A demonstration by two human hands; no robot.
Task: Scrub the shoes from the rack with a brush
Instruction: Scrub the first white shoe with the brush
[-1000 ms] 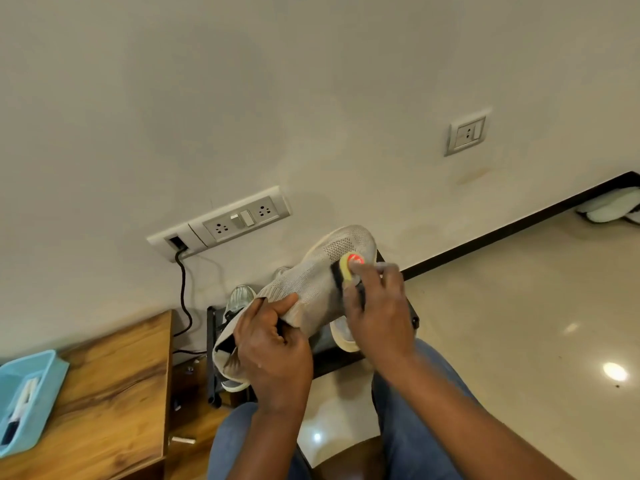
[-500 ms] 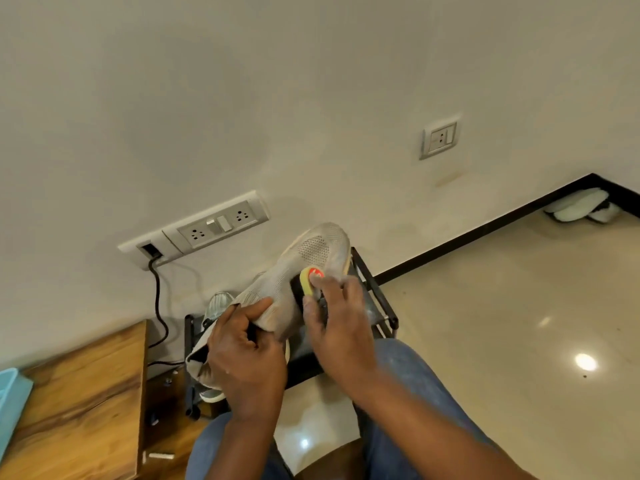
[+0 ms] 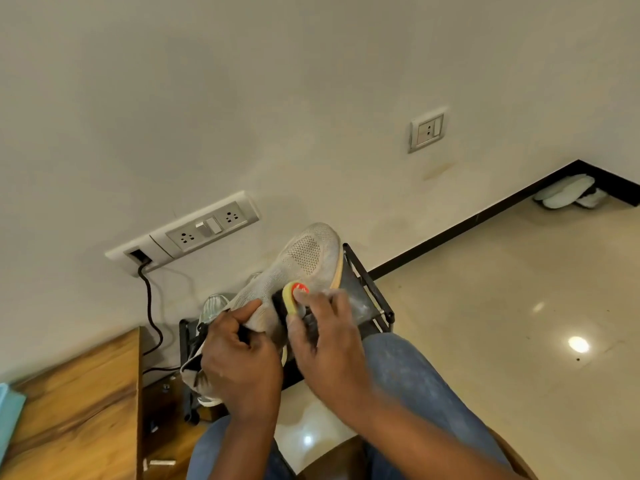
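Note:
A beige knit shoe (image 3: 304, 254) is held up in front of me, toe pointing up toward the wall. My left hand (image 3: 239, 358) grips it at the heel and collar, thumb on the upper. My right hand (image 3: 325, 337) holds a brush (image 3: 291, 299) with a yellow handle end and red spot, its dark bristles pressed against the shoe's side. Below stands the low black shoe rack (image 3: 367, 292), with another pale shoe (image 3: 213, 306) on it, mostly hidden behind the held shoe.
A wooden table (image 3: 76, 403) stands at the left with a blue tray's edge (image 3: 8, 414). A black cable (image 3: 150, 306) hangs from the wall socket strip (image 3: 194, 230). White footwear (image 3: 568, 195) lies in the far corner. My jeans-clad knees are below.
The brush in my right hand has slid down the shoe's side, from near the toe toward the midfoot. The head camera has shifted slightly; my left hand keeps its hold.

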